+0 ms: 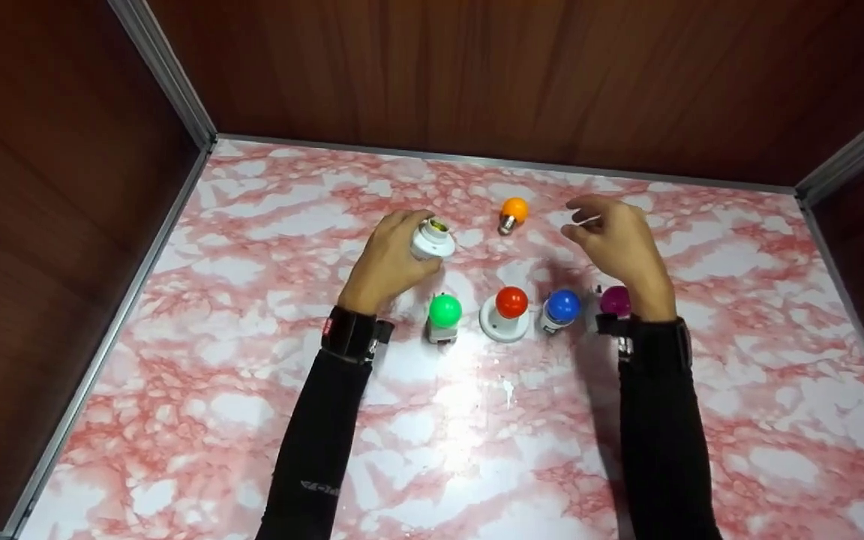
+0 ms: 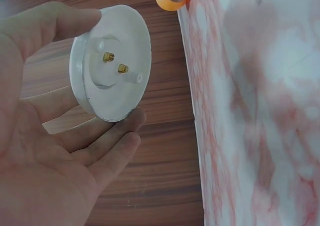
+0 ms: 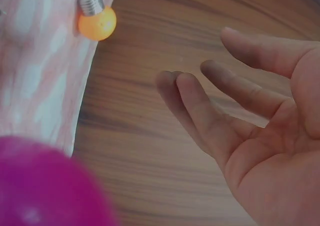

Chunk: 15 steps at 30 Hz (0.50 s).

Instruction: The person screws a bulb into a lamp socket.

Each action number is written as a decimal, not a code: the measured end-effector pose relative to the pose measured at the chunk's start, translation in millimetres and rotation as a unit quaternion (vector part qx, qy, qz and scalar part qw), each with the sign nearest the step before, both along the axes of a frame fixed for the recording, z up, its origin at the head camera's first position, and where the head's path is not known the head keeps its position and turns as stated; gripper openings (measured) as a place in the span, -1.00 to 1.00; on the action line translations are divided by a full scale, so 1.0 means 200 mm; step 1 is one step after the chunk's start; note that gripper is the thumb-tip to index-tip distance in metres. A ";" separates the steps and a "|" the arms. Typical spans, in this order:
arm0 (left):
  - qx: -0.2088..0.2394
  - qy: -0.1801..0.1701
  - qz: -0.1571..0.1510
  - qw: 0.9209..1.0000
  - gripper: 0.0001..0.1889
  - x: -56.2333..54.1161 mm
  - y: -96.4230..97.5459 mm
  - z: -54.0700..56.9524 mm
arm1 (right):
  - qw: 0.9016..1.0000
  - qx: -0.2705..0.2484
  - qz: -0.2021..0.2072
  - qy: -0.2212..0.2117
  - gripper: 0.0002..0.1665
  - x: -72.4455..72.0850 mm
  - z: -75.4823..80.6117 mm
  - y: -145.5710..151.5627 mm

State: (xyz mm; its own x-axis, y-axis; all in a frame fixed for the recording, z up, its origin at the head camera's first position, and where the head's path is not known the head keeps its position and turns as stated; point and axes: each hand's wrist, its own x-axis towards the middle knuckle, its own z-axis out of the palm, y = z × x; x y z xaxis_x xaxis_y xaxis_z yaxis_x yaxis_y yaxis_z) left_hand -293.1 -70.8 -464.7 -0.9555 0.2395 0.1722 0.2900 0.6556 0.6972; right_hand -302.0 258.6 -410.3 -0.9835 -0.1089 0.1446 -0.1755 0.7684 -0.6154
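Note:
My left hand (image 1: 391,259) holds a white bulb socket (image 1: 433,240) by its round base, thumb and fingers at the rim. In the head view the socket's threaded opening faces up. The left wrist view shows its hollow underside (image 2: 112,60) with two brass terminals. My right hand (image 1: 616,236) hovers at the right with relaxed fingers and nothing between them. An orange bulb (image 1: 514,211) with a metal screw base lies on the table between the hands, nearer the back. It also shows in the right wrist view as a loose orange bulb (image 3: 97,24).
Closer to me stands a row of bulbs in holders: green (image 1: 445,310), red (image 1: 511,303), blue (image 1: 563,306) and purple (image 1: 615,301), the last partly hidden by the right wrist. Dark wood panels (image 1: 477,75) wall the marbled red-and-white table (image 1: 237,409) at the back and sides.

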 end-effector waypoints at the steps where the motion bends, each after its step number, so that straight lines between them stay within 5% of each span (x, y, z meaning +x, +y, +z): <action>1: 0.000 0.000 0.000 1.000 -0.23 0.00 0.00 0.00 | 1.000 0.012 0.007 -0.008 -0.55 -0.02 0.01 -0.02; 9: 0.002 0.000 0.001 1.000 -0.21 0.00 -0.01 0.04 | 0.990 0.091 0.044 -0.100 -0.46 -0.18 0.09 -0.13; 15: 0.003 0.010 0.003 1.000 -0.22 0.01 -0.03 0.06 | 0.963 0.187 0.068 -0.182 -0.36 -0.33 0.06 -0.25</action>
